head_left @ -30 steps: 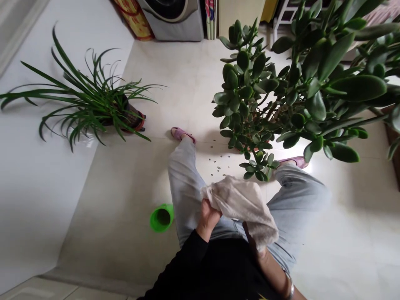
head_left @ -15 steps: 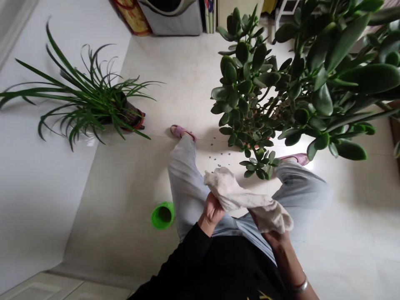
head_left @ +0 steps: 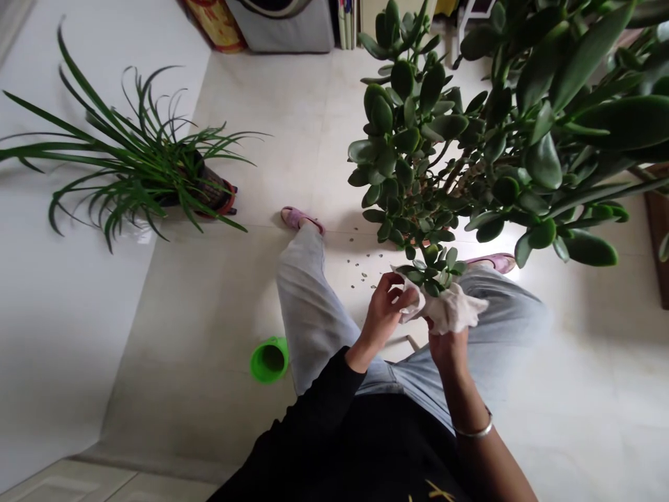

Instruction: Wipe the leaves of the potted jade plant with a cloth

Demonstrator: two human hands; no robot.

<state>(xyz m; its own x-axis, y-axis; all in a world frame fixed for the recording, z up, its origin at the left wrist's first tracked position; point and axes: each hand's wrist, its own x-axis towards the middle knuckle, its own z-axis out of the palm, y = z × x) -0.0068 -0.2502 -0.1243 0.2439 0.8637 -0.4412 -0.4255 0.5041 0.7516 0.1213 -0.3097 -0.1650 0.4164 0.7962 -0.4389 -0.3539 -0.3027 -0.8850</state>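
Observation:
A crumpled off-white cloth (head_left: 456, 309) stretches between my two hands, just under the lowest leaves of a large jade plant (head_left: 408, 139). My left hand (head_left: 387, 307) grips one end of it, fingers curled beside a low leaf cluster (head_left: 433, 270). The other end is bunched over my right hand (head_left: 447, 343), which hides most of those fingers. Part of the cloth lies behind the leaves; whether it touches them I cannot tell.
A green bucket (head_left: 269, 360) stands on the floor left of my legs. Several small dark bits (head_left: 363, 265) lie on the pale tiles (head_left: 251, 279) between my feet. A potted long-leaved plant (head_left: 214, 192) is by the left wall. A grey appliance (head_left: 287, 31) stands at the back.
Both hands have moved forward with the cloth, from above my lap to the low leaves of the jade plant. The cloth is bunched closer together. The view has shifted slightly.

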